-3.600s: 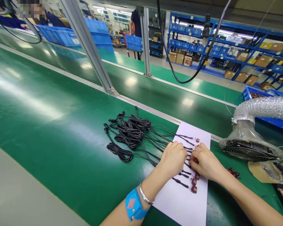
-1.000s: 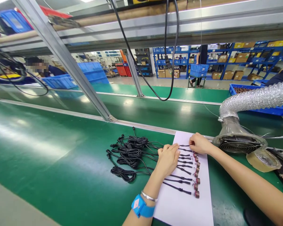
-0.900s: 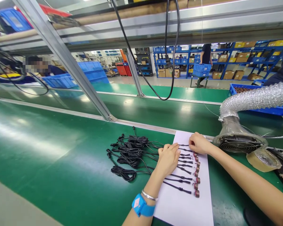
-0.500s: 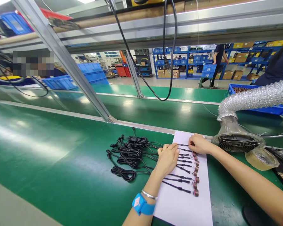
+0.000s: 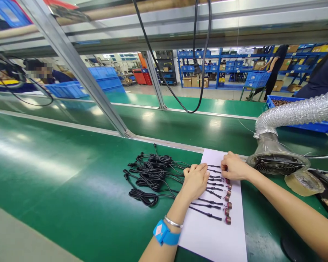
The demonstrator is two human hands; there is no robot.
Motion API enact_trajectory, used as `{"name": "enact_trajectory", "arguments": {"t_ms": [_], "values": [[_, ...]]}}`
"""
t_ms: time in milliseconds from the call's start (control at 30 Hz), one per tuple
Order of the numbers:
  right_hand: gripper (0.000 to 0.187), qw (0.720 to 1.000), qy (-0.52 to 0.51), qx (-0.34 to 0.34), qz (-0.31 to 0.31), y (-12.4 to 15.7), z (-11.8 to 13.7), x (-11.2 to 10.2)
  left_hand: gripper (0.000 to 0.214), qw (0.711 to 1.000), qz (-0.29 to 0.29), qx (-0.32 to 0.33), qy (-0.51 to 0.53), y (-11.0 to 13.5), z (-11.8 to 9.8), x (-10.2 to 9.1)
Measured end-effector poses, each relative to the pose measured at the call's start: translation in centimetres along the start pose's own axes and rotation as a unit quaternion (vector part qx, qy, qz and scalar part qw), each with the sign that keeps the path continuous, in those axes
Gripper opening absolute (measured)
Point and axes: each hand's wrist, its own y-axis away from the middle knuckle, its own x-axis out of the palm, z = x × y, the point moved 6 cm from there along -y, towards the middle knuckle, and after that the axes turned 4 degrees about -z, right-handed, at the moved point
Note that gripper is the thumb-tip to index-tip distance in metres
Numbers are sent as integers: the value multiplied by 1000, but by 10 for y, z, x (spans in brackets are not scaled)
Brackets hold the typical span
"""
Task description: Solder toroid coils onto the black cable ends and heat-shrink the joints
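Observation:
A white sheet of paper lies on the green belt. Several black cables run across it in a row, each ending in a small copper coil. Their coiled bundles lie left of the sheet. My left hand rests on the cables at the sheet's left edge, fingers curled over them. My right hand presses on the top cable ends near the far edge of the sheet. A blue wrist strap is on my left wrist.
A fume fan with a silver flexible duct sits right of the sheet, a tape roll beside it. A metal post slants up behind the belt. A black cord hangs overhead. People stand by blue shelving at the back.
Since 3.6 s ago my right hand moved from the lower cable ends up to the top of the row. The coils now lie in a tidy column. The view tilted upward.

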Motion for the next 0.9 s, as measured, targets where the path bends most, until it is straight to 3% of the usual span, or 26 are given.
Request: {"name": "enact_trajectory", "arguments": {"t_ms": [500,733,900], "values": [[24,1000,28,-2,14,-12,14,0,27,999,-35,-3,-34,1,-5,-3],[8,1000,-8,-12,-10,3,22,-2,26,998,-39,-23,-43,-5,-1,3],[23,1000,4,4,10,4,21,7,26,998,-33,-16,-41,-9,-4,10]]}}
